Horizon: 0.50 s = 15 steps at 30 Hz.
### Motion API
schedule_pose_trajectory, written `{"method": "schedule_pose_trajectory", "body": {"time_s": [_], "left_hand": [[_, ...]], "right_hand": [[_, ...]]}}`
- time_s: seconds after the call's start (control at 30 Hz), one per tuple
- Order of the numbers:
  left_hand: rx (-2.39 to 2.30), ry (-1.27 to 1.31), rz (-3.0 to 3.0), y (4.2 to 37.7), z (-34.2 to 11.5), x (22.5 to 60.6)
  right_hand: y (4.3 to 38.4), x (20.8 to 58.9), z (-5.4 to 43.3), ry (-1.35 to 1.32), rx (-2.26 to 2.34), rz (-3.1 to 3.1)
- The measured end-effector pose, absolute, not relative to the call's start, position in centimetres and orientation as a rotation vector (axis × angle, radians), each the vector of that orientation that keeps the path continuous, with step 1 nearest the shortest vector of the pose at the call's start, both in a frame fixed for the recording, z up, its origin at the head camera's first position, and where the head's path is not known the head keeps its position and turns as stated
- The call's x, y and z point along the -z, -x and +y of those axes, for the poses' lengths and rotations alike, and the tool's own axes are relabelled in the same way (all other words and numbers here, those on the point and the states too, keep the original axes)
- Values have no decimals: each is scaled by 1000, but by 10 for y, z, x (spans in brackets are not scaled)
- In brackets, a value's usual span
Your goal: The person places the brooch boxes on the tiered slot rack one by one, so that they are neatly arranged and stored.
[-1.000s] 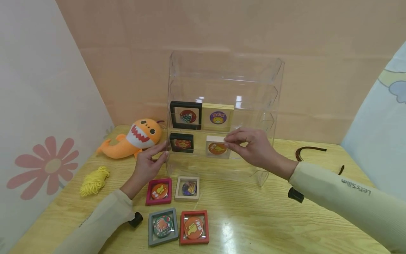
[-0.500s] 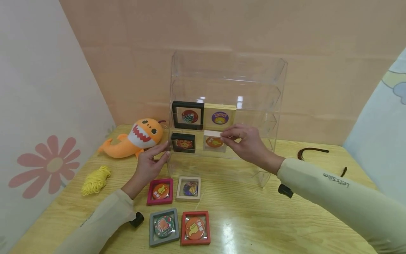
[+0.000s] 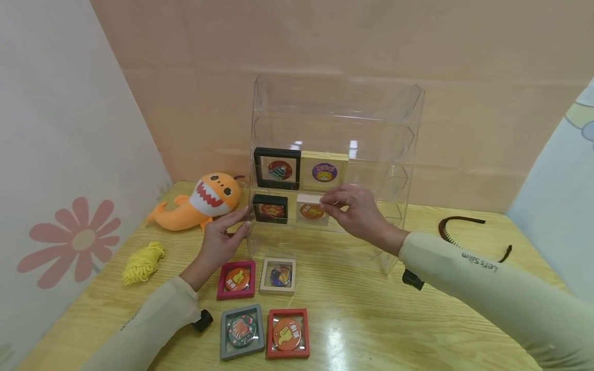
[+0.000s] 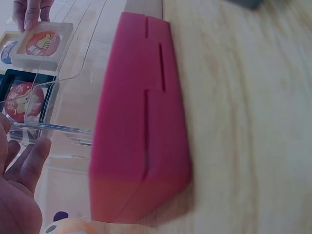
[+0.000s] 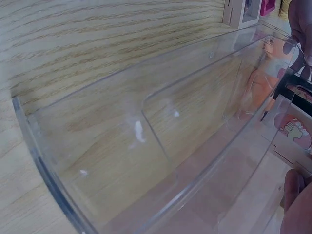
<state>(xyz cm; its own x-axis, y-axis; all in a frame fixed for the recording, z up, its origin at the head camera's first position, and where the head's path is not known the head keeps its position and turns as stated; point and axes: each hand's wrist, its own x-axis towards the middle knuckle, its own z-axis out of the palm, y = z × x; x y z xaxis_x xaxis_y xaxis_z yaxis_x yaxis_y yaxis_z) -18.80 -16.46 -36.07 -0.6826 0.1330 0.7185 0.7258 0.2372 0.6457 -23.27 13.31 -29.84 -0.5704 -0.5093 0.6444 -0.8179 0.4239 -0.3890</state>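
My right hand (image 3: 355, 208) pinches the top right corner of a white display frame (image 3: 312, 217) holding an orange thumbs-up badge. That frame stands in a lower tier of the clear acrylic rack (image 3: 380, 118), a little right of a small black frame (image 3: 270, 210). With thumb and fingers, my left hand (image 3: 223, 242) grips the rack's left side edge. One tier up, a larger black frame (image 3: 277, 169) and a pale yellow frame (image 3: 324, 171) stand side by side. In the right wrist view the white frame (image 5: 287, 124) shows beside my fingertips.
On the table before the rack lie a magenta frame (image 3: 236, 295), a beige frame (image 3: 278, 289), a grey frame (image 3: 242, 354) and a red frame (image 3: 287, 354). An orange plush shark (image 3: 197, 203) and yellow cord (image 3: 144, 263) lie left. A dark headband (image 3: 461, 220) lies right.
My right hand has shifted the white frame a little left along its tier, towards the small black frame. The left hand stays on the rack's side. The head view has shifted slightly.
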Motion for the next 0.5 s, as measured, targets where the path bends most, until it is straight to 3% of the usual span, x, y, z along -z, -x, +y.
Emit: {"method": "schedule_pose_trajectory", "body": {"time_s": [0.5], "left_hand": [[1500, 758, -2011, 186, -165, 361]], "right_hand": [[234, 304, 126, -1127, -930, -2290]]}}
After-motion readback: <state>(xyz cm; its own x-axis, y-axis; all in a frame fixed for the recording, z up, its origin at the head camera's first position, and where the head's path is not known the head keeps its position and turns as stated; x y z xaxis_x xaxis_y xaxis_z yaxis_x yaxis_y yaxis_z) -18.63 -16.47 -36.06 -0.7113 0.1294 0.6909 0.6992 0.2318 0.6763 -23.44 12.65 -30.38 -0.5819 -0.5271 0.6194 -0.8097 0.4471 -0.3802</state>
